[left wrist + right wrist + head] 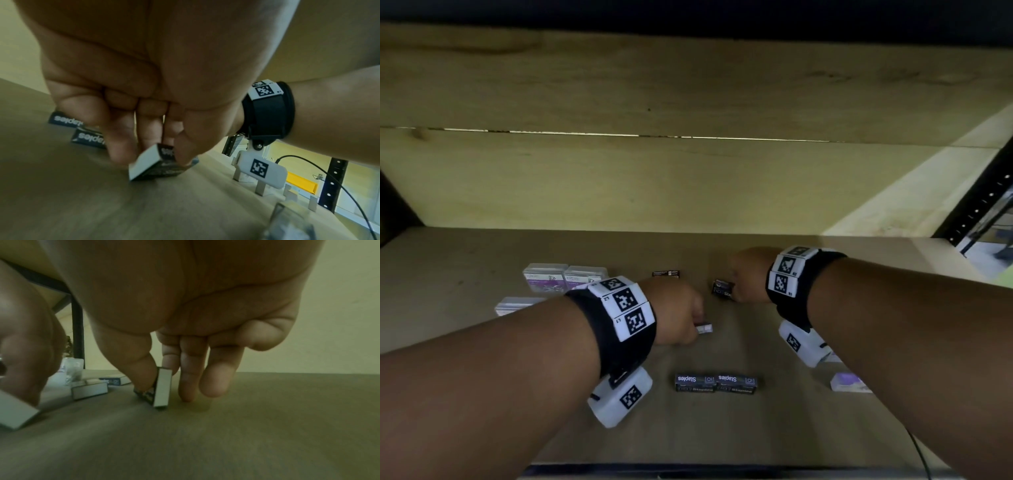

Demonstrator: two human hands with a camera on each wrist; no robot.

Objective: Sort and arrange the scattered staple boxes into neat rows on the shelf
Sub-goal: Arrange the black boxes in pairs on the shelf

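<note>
We have a dark staple box in each hand on the shelf [482, 260]. Our left hand [674, 308] pinches one box [156, 164] between thumb and fingers, tilted with a corner touching the board; our right hand [746, 277] pinches a second box [162, 387] between thumb and forefinger, stood on its narrow edge (its other fingers hang beside it, one tip on the wood).

What the next move seems to turn on: the two dark boxes labelled "Staples" [715, 383] already lie side by side near the front edge, long axes running left to right, touching end to end. That pair sits nearer to us than both hands, roughly between them. The left hand is the closer one, so its box probably goes first, laid flat with its long axis matching theirs. Another dark box [666, 273] lies farther back. At far left, clear plastic cases [565, 277] lie grouped.
</note>
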